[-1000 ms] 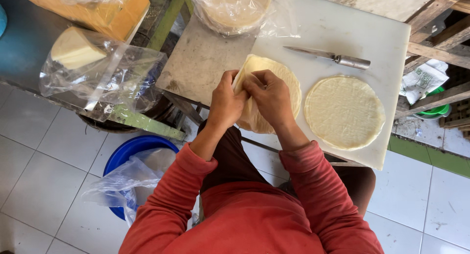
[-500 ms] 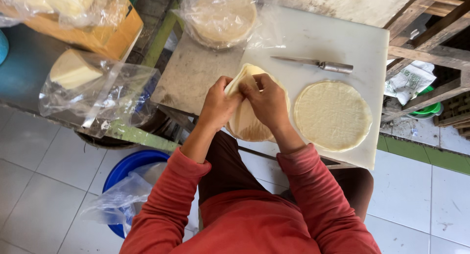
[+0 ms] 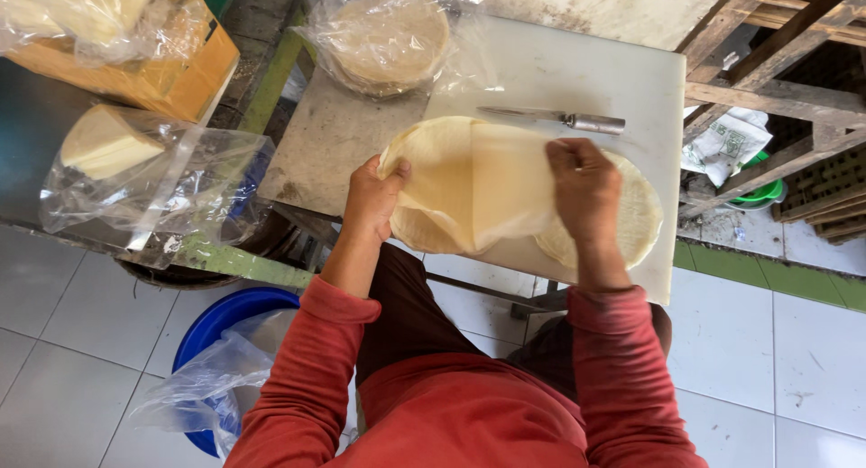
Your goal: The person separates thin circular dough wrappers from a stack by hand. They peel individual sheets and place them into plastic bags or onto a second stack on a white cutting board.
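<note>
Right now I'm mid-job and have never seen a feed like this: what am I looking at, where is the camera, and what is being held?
There is no machine here. A camera on a person's head looks down at their two bare hands and red sleeves. The left hand holds down a stack of thin round wrappers, while the right hand lifts one sheet off it, toward a second pile. All this sits on a white cutting board, with a knife above the hands. At the board's top lies a bag of more wrappers. A blue bucket stands on the floor at the left.
</note>
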